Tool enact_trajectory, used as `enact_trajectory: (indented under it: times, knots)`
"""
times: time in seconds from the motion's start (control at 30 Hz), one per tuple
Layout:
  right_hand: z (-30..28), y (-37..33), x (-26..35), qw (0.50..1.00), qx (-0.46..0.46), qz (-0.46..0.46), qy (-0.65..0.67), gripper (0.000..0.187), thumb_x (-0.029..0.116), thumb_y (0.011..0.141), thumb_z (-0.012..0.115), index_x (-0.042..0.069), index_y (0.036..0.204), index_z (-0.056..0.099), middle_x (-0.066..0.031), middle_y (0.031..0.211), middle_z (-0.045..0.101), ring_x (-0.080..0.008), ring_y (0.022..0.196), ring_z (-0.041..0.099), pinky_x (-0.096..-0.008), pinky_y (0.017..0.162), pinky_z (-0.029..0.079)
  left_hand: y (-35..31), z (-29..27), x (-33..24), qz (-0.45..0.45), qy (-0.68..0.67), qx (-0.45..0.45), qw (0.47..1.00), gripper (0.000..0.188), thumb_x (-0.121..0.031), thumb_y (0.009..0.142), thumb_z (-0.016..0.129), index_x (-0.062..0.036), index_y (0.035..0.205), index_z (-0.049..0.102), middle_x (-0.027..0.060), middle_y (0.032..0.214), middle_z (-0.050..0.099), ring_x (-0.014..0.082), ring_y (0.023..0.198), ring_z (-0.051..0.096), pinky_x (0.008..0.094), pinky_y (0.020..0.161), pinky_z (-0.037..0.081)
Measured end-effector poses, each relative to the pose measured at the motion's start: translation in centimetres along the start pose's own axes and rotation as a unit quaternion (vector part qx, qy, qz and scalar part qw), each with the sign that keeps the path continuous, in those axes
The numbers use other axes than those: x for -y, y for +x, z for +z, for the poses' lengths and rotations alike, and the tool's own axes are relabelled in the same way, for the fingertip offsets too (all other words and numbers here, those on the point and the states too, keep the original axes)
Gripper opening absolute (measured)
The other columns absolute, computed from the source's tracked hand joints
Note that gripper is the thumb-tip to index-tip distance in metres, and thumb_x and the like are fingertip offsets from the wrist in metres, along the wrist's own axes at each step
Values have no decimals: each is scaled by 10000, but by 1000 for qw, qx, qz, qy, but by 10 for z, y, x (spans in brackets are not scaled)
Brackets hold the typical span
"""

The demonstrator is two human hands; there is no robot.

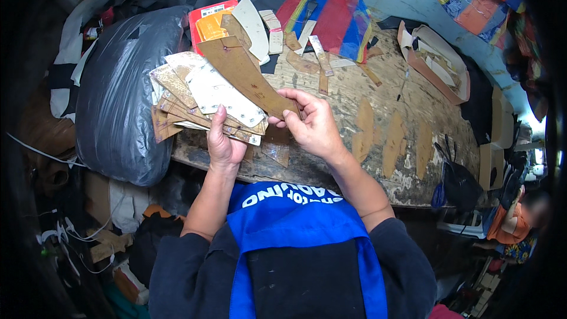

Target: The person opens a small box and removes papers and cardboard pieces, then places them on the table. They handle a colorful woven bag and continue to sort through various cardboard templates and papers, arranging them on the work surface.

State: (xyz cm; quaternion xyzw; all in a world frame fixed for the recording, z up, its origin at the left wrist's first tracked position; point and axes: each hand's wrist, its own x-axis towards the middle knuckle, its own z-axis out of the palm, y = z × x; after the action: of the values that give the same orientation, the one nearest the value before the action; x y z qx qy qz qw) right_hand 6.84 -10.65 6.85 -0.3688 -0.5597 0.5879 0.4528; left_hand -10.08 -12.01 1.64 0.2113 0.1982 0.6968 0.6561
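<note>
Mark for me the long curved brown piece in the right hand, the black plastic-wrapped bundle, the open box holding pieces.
Long curved brown piece (242,77): head view, middle of its face.
Black plastic-wrapped bundle (125,97): head view, middle of its surface.
Open box (424,70): head view, its near side wall.

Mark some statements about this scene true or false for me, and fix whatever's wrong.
1. The left hand holds a stack of flat pieces. True.
2. The right hand is empty. False: it grips one end of a long brown curved piece.
3. The black plastic-wrapped bundle lies to the right of both hands. False: it is to their left.
4. The open box toward the right has pieces inside. True.
5. The striped sheet is plain green. False: it shows red, blue and yellow.
</note>
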Motion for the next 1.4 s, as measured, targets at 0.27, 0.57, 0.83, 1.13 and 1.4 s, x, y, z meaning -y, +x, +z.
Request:
enact_trajectory:
  times: [0.27, 0.57, 0.83, 1.13, 1.4]
  knots:
    - [-10, -5, -10, 996, 13, 32, 78, 357, -62, 845, 435, -74, 1200, 462, -141, 1027, 608, -146, 794, 647, -238, 670, 525, -4, 3, 1, 11, 21, -5, 1000, 471, -209, 897, 502, -17, 1303, 361, 114, 1264, 487, 252, 1171, 476, 425, 1005, 365]
    - [-27, -42, -39, 995, -64, 81, 18, 224, 4, 814, 624, -64, 1025, 600, -66, 890, 642, -62, 742, 593, -189, 673, 500, -8, 0, 8, 4, 26, -11, 1000, 461, -189, 897, 494, -18, 1304, 360, 119, 1254, 494, 258, 1156, 490, 431, 1004, 369]
    - [-86, -98, -49, 966, -248, 33, 63, 240, -16, 772, 673, -27, 1005, 618, -42, 807, 631, -69, 677, 585, -184, 651, 503, -13, 7, 9, -52, -6, 48, 997, 531, -198, 898, 469, 6, 1351, 280, 176, 1286, 457, 386, 1187, 448, 510, 1033, 325]
    - [-173, -145, -5, 908, -397, -88, 99, 199, -13, 803, 631, -25, 1000, 605, -89, 834, 653, -128, 685, 636, -247, 576, 546, -17, 17, 10, -61, 12, 61, 996, 590, -222, 884, 491, 12, 1366, 244, 204, 1320, 414, 424, 1211, 406, 520, 1049, 296]
    - [-168, -151, -11, 921, -373, -50, 101, 208, -13, 803, 628, -46, 1006, 597, -102, 842, 656, -128, 678, 641, -239, 564, 546, -20, 17, 7, -72, -10, 75, 995, 546, -183, 889, 483, 1, 1355, 266, 177, 1305, 438, 401, 1189, 441, 532, 1046, 297]
